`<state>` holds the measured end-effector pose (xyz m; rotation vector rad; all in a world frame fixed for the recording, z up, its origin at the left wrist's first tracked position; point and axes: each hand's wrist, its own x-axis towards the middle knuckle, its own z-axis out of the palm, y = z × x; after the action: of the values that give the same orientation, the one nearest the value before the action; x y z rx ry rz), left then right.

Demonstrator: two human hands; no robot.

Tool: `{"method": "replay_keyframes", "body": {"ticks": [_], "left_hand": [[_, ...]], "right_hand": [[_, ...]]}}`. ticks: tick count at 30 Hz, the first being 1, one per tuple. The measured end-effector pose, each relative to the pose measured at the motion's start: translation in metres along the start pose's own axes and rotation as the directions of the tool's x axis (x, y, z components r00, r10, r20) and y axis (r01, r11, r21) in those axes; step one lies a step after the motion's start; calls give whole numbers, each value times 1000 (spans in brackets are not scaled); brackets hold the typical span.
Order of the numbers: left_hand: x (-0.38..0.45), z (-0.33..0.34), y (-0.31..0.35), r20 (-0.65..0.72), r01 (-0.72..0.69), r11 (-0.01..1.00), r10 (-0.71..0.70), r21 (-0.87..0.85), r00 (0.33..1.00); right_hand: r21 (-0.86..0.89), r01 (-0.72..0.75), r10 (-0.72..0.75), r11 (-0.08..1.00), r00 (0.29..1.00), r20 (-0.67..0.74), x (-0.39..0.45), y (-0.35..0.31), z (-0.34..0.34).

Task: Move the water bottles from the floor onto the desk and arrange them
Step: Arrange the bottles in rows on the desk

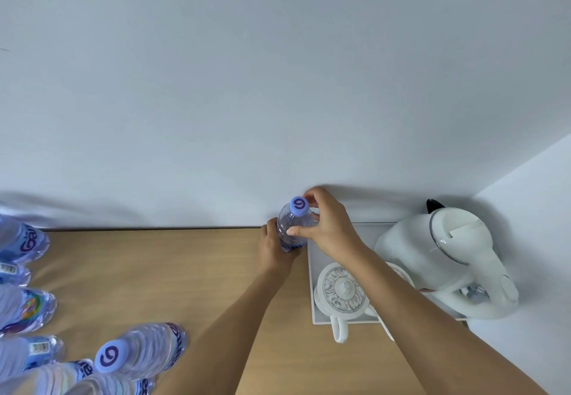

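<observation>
Clear plastic water bottle with purple cap (293, 227) upright at wooden desk (154, 271) rear edge, beside white tray (312, 271); left hand (273, 248) grips base; right hand (327, 224) pinches shoulder; both equally near.

The bottle (292, 229) by the wall was clear with a bluish tint, and its cap (299, 205) was pale purple with a darker purple swirl on top. The other bottles (145, 351) at the left had the same purple caps and carried blue labels with purple lettering; one label (29, 308) showed a rainbow-coloured patch. The tabletop (173, 274) was light wood with a fine grain. The tray (312, 271) was white. The kettle (448, 258) was white with a dark spout tip. The cup lid (343, 289) was white with a grey ornamental pattern. The wall (278, 85) was plain white.
</observation>
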<state>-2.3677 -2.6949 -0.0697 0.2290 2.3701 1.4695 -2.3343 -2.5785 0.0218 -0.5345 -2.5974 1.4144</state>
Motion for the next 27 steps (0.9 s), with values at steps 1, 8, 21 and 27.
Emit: {"method": "replay_keyframes", "body": {"ticks": [1,8,21,27], "left_hand": [[-1,-1,1,-3,8,1000,-8,-3,1000],[-20,-25,6,36,124,986,-129,107,991],[-89,-210,59,-208,-56,998,61,32,976],[-151,-293,21,-452,8,994,44,112,891]], "right_hand": [[-29,4,-5,1000,1000,-22,-1,-1,0],[-106,45,-58,993,991,-124,-14,-26,-3],[105,203,-206,974,978,19,-21,-150,69],[168,192,-240,967,909,341,-49,-196,147]]}}
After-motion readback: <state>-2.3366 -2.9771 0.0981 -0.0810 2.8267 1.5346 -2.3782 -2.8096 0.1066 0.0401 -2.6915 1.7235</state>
